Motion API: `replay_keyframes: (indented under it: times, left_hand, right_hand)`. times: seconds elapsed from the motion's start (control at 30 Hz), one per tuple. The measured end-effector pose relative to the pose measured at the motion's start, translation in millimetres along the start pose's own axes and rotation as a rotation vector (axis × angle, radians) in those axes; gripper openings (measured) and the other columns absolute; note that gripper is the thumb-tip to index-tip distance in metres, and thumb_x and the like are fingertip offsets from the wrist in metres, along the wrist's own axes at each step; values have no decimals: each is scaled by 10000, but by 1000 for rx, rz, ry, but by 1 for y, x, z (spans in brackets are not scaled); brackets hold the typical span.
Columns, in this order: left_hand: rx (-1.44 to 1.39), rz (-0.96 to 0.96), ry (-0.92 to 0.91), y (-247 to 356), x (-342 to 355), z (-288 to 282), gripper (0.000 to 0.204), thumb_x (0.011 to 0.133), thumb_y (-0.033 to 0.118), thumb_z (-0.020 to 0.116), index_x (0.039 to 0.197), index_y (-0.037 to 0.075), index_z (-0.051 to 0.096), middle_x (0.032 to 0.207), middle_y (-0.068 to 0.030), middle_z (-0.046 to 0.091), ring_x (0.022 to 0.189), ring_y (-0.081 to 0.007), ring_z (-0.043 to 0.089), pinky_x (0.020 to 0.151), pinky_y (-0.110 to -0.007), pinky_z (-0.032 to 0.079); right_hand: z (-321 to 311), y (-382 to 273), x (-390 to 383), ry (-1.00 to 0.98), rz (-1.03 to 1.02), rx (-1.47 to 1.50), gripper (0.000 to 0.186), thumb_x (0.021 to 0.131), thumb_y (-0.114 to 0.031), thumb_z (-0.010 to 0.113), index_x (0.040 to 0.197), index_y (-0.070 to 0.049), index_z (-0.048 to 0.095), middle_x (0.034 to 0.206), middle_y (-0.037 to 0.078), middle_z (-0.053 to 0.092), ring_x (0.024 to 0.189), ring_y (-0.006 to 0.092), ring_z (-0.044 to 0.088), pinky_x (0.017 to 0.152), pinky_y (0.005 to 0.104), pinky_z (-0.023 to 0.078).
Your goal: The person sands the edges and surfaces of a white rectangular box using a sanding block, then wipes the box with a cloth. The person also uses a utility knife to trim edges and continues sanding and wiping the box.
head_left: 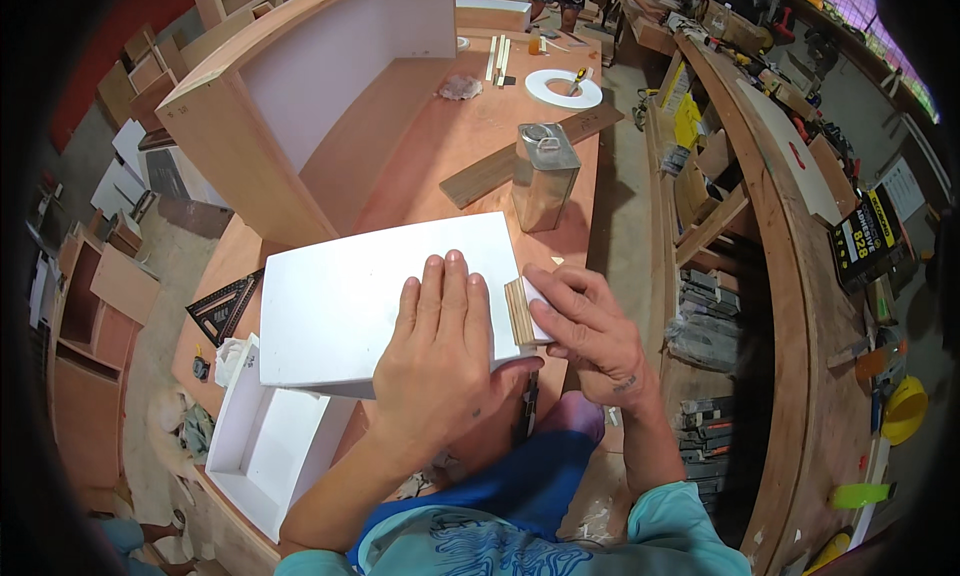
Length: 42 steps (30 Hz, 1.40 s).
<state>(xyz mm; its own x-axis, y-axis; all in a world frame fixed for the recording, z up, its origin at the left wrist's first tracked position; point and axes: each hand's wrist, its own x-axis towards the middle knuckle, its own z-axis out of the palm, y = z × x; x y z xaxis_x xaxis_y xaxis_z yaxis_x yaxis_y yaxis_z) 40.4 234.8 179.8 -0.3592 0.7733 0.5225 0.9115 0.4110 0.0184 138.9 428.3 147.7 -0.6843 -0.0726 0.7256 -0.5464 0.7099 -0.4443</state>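
Note:
My left hand [435,361] lies flat with its fingers stretched out on a white-faced panel or box [340,296], its thumb at the near right edge. In my right hand [590,336] is a small plywood block [519,313] with a white face and layered edge, pressed against the right edge of the white piece. My fingers bend over the block's outer side and partly hide it. Beneath the left part of the white piece is a white open drawer-like box [262,466]. Just beyond the right corner stands a metal can [546,181].
A large curved wooden cabinet piece [250,136] stands at the back left of the wooden workbench [420,126]. A wood plank [490,176], a white roll of edge strip [545,88] and a black triangular square [222,308] lie on it. Crowded shelving [760,206] runs along the right.

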Motion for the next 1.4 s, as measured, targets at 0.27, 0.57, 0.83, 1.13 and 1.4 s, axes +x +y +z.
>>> replay_keyframes:
  times: [0.27,0.57,0.83,1.13,1.4]
  left_hand:
    - [18,18,30,-4,5,4,850,777,553,744,1228,-153,600,1337,-349,577,1287,-482,558,1094,-550,434]
    - [35,14,45,-2,-5,5,845,791,550,746,1223,-161,598,1327,-346,586,1279,-481,564,1089,-543,442]
    - [63,69,42,4,3,6,782,825,525,736,1274,-102,601,1374,-310,573,1282,-485,555,1056,-548,456]
    - [39,113,-170,-10,4,-12,605,853,311,777,1370,43,610,1502,-209,513,1395,-477,445,1111,-595,355]
    - [-101,190,-394,-25,9,-33,472,909,344,727,1340,160,670,1571,-176,447,1479,-487,299,1154,-611,253]
  right_hand:
    - [12,79,58,89,23,85,599,746,150,674,1318,-26,655,1417,152,609,1143,328,568,943,355,513]
    - [-1,3,-7,-22,13,42,501,784,11,697,1282,6,652,1423,206,587,1137,414,556,970,462,494]
    - [20,110,56,253,106,-110,463,903,-8,668,1363,-35,625,1395,138,623,1171,296,598,1022,345,461]
    - [107,124,-81,1155,786,1215,410,1060,-229,541,1400,0,548,1111,78,697,922,156,686,832,280,557]
    - [191,140,-224,1115,957,1551,507,1058,-419,491,1332,-6,596,1090,123,704,911,199,683,797,315,558]
